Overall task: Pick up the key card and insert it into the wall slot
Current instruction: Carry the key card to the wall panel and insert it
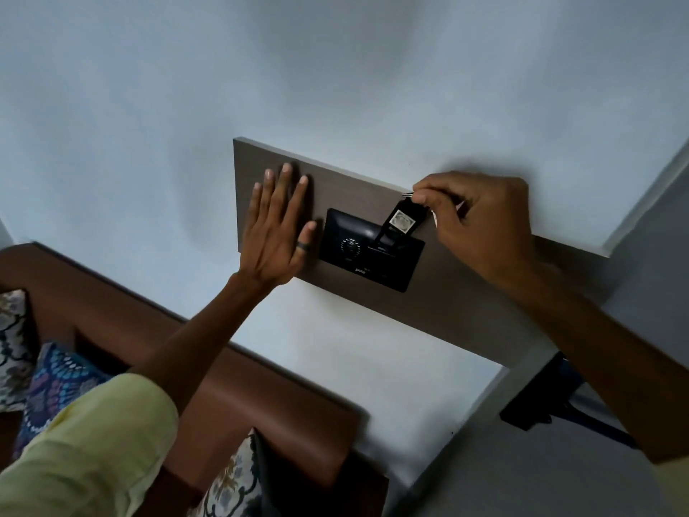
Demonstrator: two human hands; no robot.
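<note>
A black key card [398, 222] with a pale label stands tilted in the slot [387, 248] of a black wall plate [369, 251]. Its lower end sits in the slot. My right hand [481, 225] pinches the card's upper end and its metal ring between thumb and fingers. My left hand [277, 233] lies flat with fingers spread on the brown wooden panel [447, 304], just left of the black plate, holding nothing. A dark ring is on one finger of that hand.
The black plate also carries a round dial [349, 248]. Below the panel runs a brown padded headboard [223, 386] with patterned cushions [52, 389] at the lower left. A dark object [537, 408] hangs under a grey ledge at the lower right. White wall surrounds the panel.
</note>
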